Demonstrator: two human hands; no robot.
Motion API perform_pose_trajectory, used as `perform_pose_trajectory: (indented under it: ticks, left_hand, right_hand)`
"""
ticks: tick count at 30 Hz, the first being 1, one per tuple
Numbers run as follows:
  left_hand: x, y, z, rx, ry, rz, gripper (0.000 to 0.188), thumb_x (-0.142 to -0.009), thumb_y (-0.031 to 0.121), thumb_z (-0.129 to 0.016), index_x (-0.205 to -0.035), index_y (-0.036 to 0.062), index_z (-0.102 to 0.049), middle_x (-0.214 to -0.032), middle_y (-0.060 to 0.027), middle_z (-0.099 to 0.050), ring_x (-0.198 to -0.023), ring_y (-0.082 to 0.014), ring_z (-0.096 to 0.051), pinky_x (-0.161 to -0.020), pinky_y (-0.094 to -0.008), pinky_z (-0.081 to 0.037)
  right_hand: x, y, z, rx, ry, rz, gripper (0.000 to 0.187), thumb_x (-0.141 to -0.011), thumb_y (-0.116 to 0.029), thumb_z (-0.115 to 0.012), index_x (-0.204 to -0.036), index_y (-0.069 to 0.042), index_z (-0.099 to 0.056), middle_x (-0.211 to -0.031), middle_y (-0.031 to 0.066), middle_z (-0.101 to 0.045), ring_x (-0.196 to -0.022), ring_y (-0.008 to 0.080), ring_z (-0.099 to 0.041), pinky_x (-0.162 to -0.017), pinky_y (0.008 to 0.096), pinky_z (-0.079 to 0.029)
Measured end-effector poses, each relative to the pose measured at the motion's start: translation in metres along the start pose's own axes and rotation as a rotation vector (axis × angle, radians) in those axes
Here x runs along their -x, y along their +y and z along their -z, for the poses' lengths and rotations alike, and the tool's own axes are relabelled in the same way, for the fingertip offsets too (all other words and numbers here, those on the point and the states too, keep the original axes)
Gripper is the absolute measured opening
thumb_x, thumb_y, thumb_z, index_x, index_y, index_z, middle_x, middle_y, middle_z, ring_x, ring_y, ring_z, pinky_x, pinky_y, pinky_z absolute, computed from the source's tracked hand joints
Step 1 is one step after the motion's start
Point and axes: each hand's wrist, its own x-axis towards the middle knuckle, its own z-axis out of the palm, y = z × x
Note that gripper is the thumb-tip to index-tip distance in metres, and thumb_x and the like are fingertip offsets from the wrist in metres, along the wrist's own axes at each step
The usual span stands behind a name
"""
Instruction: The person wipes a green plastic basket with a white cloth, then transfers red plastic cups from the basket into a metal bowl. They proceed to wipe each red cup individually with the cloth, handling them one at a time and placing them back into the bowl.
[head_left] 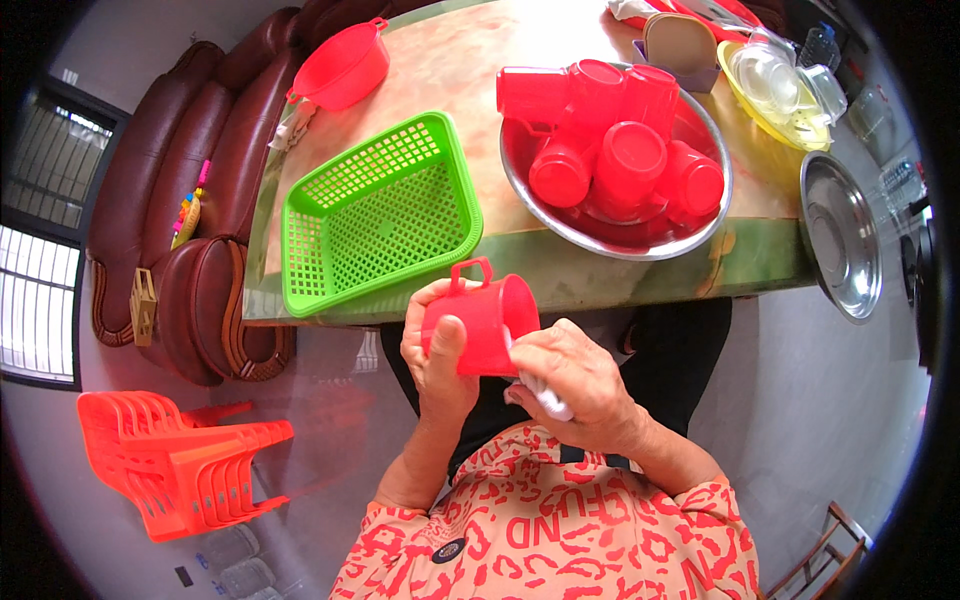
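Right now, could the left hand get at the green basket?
Probably yes: the green basket sits just beyond the left hand, with nothing apparent between them. That hand holds a red mug, though, so it would likely need freeing to grasp anything.

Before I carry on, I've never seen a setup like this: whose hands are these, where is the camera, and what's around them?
There is no machine here: a person is working with two bare hands. The picture comes from a wide camera worn on the head, looking down, so straight edges bend near the rim. The left hand holds a red mug; the right hand holds what looks like a white cloth at the mug's mouth. On the table are a green basket, a metal bowl piled with red mugs, a red tub and a yellow basket. Beyond its left edge is a brown sofa.
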Motion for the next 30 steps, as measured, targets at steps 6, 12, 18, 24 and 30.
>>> perform_pose_trajectory:
  ticks: [6,12,18,24,30]
  left_hand:
    - [0.000,0.005,-0.004,0.326,0.035,0.239,0.056,-0.093,0.048,-0.052,-0.122,0.0008,-0.045,-0.121,-0.0141,-0.055,-0.110,-0.0229,-0.057,-0.096,-0.0396,-0.047]
    - [0.001,-0.004,-0.033,0.619,-0.048,0.419,0.068,-0.096,0.059,-0.033,-0.144,0.0113,-0.034,-0.139,-0.0106,-0.046,-0.126,-0.0258,-0.046,-0.108,-0.0452,-0.034]
    - [0.011,-0.018,-0.039,0.537,0.003,0.489,0.068,-0.095,0.062,-0.034,-0.141,0.0123,-0.037,-0.139,-0.0075,-0.045,-0.126,-0.0249,-0.045,-0.106,-0.0435,-0.038]
    - [0.010,-0.012,-0.035,0.318,-0.044,0.318,0.070,-0.095,0.057,-0.040,-0.143,0.0081,-0.030,-0.140,-0.0114,-0.042,-0.127,-0.0253,-0.043,-0.105,-0.0395,-0.038]
    - [0.009,0.000,-0.023,-0.873,-0.076,-0.553,0.054,-0.101,0.032,-0.041,-0.141,-0.0017,-0.028,-0.133,-0.0194,-0.040,-0.120,-0.0294,-0.045,-0.103,-0.0374,-0.036]
  right_hand:
    - [0.011,0.009,0.019,0.058,0.149,-0.027,0.035,-0.076,0.002,-0.072,-0.109,-0.003,-0.060,-0.098,0.0114,-0.061,-0.086,0.0227,-0.063,-0.075,0.0323,-0.053]
    - [0.015,0.015,-0.013,-0.256,0.392,-0.284,0.062,-0.081,-0.020,-0.072,-0.130,-0.002,-0.040,-0.128,0.0217,-0.046,-0.117,0.0300,-0.050,-0.098,0.0419,-0.041]
    - [-0.004,0.047,-0.016,-0.206,0.387,-0.013,0.057,-0.071,-0.019,-0.079,-0.120,-0.005,-0.052,-0.122,0.0269,-0.050,-0.118,0.0387,-0.050,-0.098,0.0460,-0.040]
    - [-0.015,0.041,-0.014,-0.217,0.446,0.008,0.035,-0.075,-0.018,-0.075,-0.099,-0.004,-0.054,-0.109,0.0216,-0.055,-0.099,0.0292,-0.055,-0.088,0.0379,-0.044]
    - [-0.011,0.043,-0.013,-0.284,0.412,-0.036,0.029,-0.078,-0.018,-0.072,-0.096,-0.003,-0.054,-0.105,0.0202,-0.055,-0.095,0.0278,-0.056,-0.084,0.0353,-0.045]
